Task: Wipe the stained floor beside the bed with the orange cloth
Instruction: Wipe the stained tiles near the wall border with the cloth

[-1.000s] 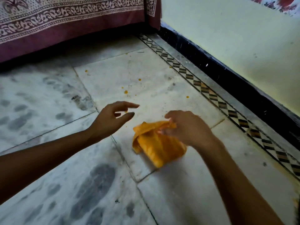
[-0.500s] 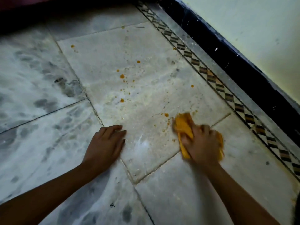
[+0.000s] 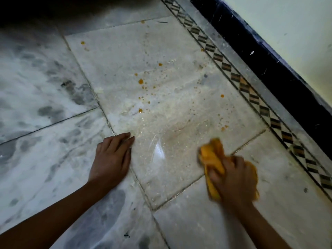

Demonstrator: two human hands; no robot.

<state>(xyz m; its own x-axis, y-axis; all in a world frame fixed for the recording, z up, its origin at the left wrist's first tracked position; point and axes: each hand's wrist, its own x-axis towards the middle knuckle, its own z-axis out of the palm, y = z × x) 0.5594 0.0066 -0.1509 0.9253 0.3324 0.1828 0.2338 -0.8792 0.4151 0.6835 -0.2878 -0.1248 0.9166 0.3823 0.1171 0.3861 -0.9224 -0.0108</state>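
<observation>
My right hand (image 3: 231, 178) presses the bunched orange cloth (image 3: 212, 157) onto the pale marble floor tile (image 3: 170, 56), near the tile's lower right joint. The cloth is blurred and part of it lies under my fingers. My left hand (image 3: 111, 159) rests flat on the floor at the tile's left joint, fingers together, holding nothing. Orange stain drops (image 3: 141, 81) dot the tile beyond both hands, with several smaller specks (image 3: 223, 127) just above the cloth. A wet smeared patch (image 3: 159, 146) shines between my hands.
A patterned border strip (image 3: 251, 90) runs diagonally along the right, next to a black skirting (image 3: 280, 72) and a cream wall (image 3: 296, 29). Grey-veined marble tiles (image 3: 36, 87) fill the left. Deep shadow (image 3: 53, 8) lies along the top.
My right hand went down with the cloth from the air onto the floor and rubs it there. My left hand dropped flat onto the floor. The view tilted down, losing the bed.
</observation>
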